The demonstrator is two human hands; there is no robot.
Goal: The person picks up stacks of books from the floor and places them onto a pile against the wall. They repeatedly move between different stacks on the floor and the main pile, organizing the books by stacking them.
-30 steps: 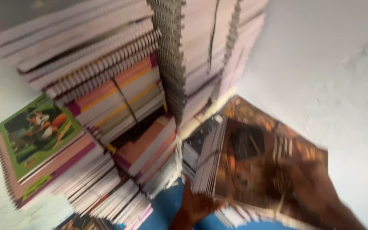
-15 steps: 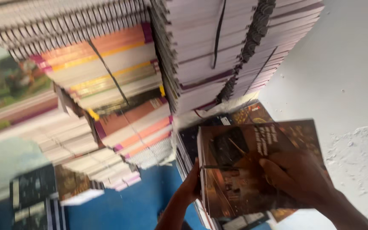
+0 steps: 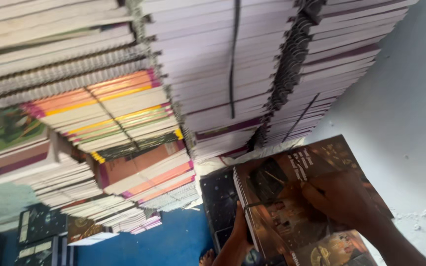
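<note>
Head view looks down on a bundle of brown-covered books (image 3: 297, 207), which serves as the landmark for everything else. Right hand (image 3: 341, 197) lies flat on the top cover of that bundle, fingers spread and pressing down on it. Left hand (image 3: 240, 229) comes up from below at the bundle's left edge, fingers curled around the spine side so the stack is pinched between palm and fingertips. A thin dark strap (image 3: 267, 202) runs across the cover just left of the right hand. Under and just left of the bundle sits a dark book stack (image 3: 218, 202), touching it. Below and to the left of the bundle a blue floor (image 3: 173, 244) shows. Further left of the bundle stand leaning piles of books with pink and orange edges (image 3: 144, 182), and beyond them a pile topped by a green cover (image 3: 6, 128). Above the bundle rises a tall pile of spiral-bound notebooks (image 3: 213, 74), its dark wire spines facing the camera. Right of the bundle and behind it runs a pale grey wall (image 3: 410, 108).
</note>
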